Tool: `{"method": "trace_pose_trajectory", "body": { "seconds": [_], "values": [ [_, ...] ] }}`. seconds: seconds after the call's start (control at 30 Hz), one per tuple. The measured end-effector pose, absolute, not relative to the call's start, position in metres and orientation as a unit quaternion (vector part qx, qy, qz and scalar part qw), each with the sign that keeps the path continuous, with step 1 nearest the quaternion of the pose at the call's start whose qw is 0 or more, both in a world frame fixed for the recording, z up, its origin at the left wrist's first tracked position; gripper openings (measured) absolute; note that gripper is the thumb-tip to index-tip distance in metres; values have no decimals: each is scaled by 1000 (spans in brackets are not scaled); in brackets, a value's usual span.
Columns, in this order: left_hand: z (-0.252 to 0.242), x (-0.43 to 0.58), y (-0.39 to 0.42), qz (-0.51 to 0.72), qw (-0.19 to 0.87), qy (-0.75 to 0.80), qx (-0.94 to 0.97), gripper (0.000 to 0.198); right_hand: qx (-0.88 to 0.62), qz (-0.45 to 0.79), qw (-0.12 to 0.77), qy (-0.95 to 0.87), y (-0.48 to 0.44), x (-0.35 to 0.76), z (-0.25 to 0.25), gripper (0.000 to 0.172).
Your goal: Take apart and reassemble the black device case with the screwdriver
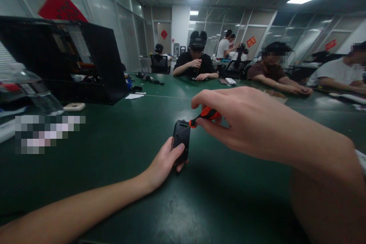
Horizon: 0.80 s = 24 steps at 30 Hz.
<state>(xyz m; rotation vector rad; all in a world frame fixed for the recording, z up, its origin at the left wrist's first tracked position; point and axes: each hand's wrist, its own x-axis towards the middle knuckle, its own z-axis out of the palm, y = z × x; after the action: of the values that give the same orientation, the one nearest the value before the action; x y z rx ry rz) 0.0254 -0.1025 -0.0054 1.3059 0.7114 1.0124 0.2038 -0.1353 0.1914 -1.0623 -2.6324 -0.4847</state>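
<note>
Near the middle of the green table, my left hand (168,156) grips a small black rectangular device (183,137), thumb on its face and fingers round its lower end. My right hand (237,118) is closed around the red-orange and black handle of a screwdriver (207,113). The thin shaft slants down to the left across the upper part of the device. Its tip lies over the device's left side; whether it sits in a screw is too small to tell.
A large black open box (114,65) stands at the left, near a clear plastic bottle (40,89) and a small beige object (74,107). White paper (134,96) and black cables (150,79) lie farther back. People sit across and at the right.
</note>
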Motion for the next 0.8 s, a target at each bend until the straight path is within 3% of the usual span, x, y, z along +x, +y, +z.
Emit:
{"method": "trace_pose_trajectory", "body": {
  "seconds": [0.8],
  "values": [
    [-4,27,-102,440,619,310,572,36,-310,-122,170,-927,-131,198,185,28]
  ]
}}
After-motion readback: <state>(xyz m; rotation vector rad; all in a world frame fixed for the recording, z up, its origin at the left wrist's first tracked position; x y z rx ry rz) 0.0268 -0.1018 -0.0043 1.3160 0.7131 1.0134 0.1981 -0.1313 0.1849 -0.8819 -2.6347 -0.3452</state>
